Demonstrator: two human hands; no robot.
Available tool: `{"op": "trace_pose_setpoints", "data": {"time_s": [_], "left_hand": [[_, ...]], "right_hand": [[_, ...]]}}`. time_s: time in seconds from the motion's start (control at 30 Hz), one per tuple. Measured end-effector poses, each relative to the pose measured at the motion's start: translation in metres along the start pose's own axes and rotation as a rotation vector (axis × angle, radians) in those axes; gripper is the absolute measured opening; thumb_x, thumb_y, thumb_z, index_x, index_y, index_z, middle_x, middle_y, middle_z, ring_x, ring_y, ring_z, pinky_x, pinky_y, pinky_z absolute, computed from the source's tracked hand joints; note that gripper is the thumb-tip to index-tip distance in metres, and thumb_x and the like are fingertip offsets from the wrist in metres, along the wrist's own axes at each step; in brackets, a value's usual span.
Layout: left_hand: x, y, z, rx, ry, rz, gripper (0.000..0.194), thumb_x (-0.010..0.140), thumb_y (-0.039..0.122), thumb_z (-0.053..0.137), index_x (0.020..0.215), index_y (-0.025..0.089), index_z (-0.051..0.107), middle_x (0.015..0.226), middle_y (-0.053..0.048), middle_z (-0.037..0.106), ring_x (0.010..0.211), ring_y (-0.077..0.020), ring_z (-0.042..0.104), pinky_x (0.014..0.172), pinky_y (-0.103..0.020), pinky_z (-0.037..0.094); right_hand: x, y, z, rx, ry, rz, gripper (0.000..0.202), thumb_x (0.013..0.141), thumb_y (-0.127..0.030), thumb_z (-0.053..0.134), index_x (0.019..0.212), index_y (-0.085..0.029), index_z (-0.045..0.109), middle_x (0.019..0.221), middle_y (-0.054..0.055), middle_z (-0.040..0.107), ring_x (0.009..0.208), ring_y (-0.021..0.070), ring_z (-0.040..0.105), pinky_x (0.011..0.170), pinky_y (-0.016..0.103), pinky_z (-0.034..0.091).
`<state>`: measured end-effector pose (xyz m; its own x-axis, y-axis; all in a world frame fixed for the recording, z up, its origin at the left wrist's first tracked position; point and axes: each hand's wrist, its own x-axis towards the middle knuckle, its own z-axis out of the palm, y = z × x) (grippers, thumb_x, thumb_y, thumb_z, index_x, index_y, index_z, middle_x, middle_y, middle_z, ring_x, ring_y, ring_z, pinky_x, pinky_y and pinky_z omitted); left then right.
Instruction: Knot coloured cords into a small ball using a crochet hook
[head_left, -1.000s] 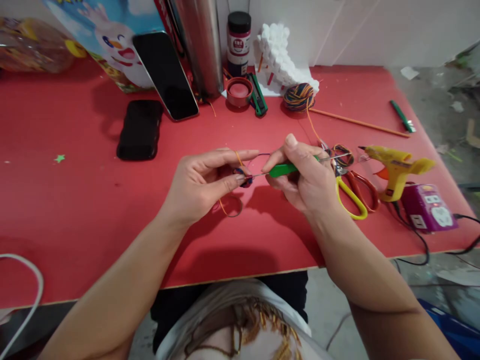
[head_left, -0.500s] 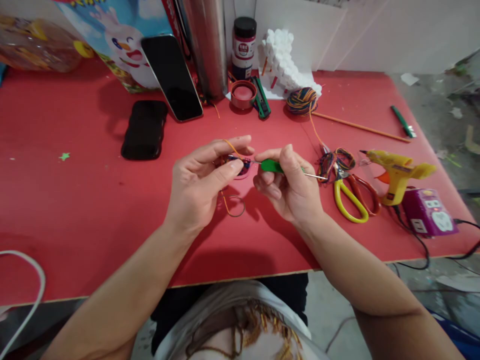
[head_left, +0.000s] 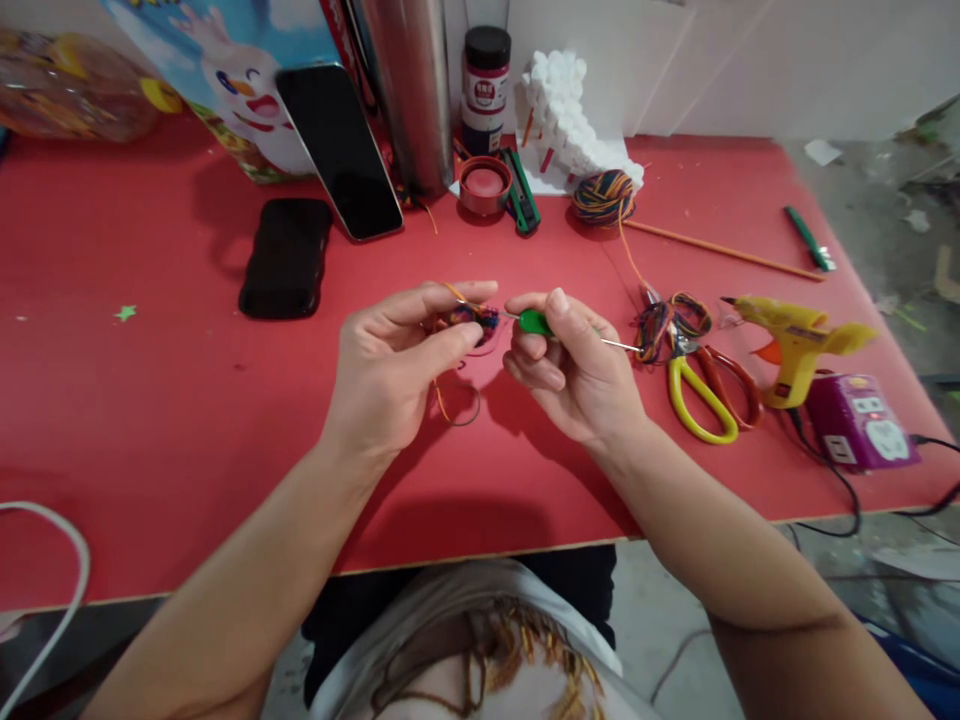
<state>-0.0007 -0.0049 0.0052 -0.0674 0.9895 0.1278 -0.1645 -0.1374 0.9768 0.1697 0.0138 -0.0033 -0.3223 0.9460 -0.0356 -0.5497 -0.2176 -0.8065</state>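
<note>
Near the middle of the red table, my left hand (head_left: 397,360) pinches a small multicoloured crocheted piece (head_left: 484,322) between thumb and fingers. An orange strand runs over its fingers, and a loop of yarn (head_left: 459,420) hangs below. My right hand (head_left: 574,360) grips a green-handled crochet hook (head_left: 534,322), whose thin metal tip reaches the crocheted piece. The hook's other metal end sticks out to the right, by a tangle of multicoloured yarn (head_left: 654,332). From that tangle a strand leads up to a yarn ball (head_left: 602,198).
Scissors (head_left: 701,400), a yellow glue gun (head_left: 795,345) and a purple box (head_left: 861,420) lie at right. Behind the hands are a green cutter (head_left: 521,195), a round red tin (head_left: 484,188), a steel flask (head_left: 412,100), a phone (head_left: 341,150) and a black case (head_left: 285,258).
Both hands have shifted slightly left with the crocheted piece and hook. The green handle is now more covered by my right fingers, and the pink edge under the piece looks thinner.
</note>
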Motion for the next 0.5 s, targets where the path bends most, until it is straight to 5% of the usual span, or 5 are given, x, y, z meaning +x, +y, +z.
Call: {"op": "trace_pose_setpoints", "data": {"time_s": [0.5], "left_hand": [[0.0045,0.0017,-0.0034,0.034,0.012,0.022,0.035,0.079,0.013,0.084,0.108,0.031,0.087,0.110,-0.003,0.084,0.093,-0.0188,0.077,0.087,-0.036,0.068]], "right_hand": [[0.0022,-0.0003,-0.0006,-0.032,0.028,0.022,0.037,0.094,-0.057,0.077,0.095,-0.020,0.079,0.066,-0.006,0.058,0.046,0.0033,0.031,0.046,0.024,0.032]]}}
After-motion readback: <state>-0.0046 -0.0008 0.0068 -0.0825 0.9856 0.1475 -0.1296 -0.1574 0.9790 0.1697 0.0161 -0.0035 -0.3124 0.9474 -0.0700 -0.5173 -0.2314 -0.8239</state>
